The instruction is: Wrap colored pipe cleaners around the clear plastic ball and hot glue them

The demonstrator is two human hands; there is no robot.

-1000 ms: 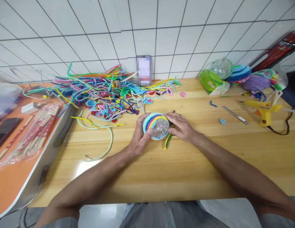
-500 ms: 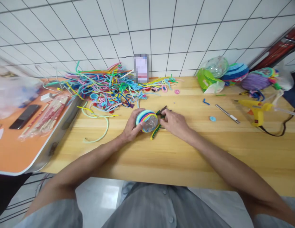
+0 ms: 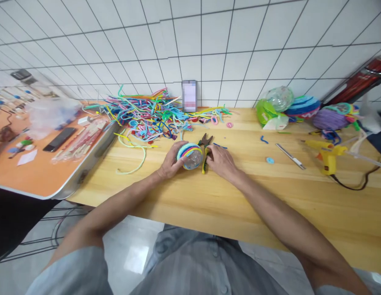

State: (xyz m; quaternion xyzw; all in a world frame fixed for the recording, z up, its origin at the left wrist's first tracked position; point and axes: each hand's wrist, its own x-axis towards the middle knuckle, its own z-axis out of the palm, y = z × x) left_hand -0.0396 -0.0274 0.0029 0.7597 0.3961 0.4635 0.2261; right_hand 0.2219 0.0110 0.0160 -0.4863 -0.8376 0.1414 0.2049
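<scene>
My left hand [image 3: 172, 159] is wrapped around a clear plastic ball [image 3: 193, 160] whose upper part is wound with bands of coloured pipe cleaner in pale blue, dark blue, pink and yellow. Just right of the ball, the pliers [image 3: 206, 140] lie with dark, parted jaws facing the wall and yellow-green handles towards me. The fingers of my right hand [image 3: 221, 160] are curled on the handles and partly cover them. A short dark blue piece of pipe cleaner [image 3: 220, 146] rests beyond my right knuckles.
A heap of pipe cleaners [image 3: 147, 116] lies at the back, by a phone [image 3: 189, 96] leaning on the wall. To the right are a craft knife [image 3: 290, 156], a yellow glue gun [image 3: 328, 157] and wrapped balls [image 3: 302, 107]. An orange-topped table [image 3: 33, 176] adjoins on the left.
The pliers have turned so their jaws point more towards the wall. My right hand has shifted from near the jaws to the handles. My left hand keeps the ball. The view has shifted.
</scene>
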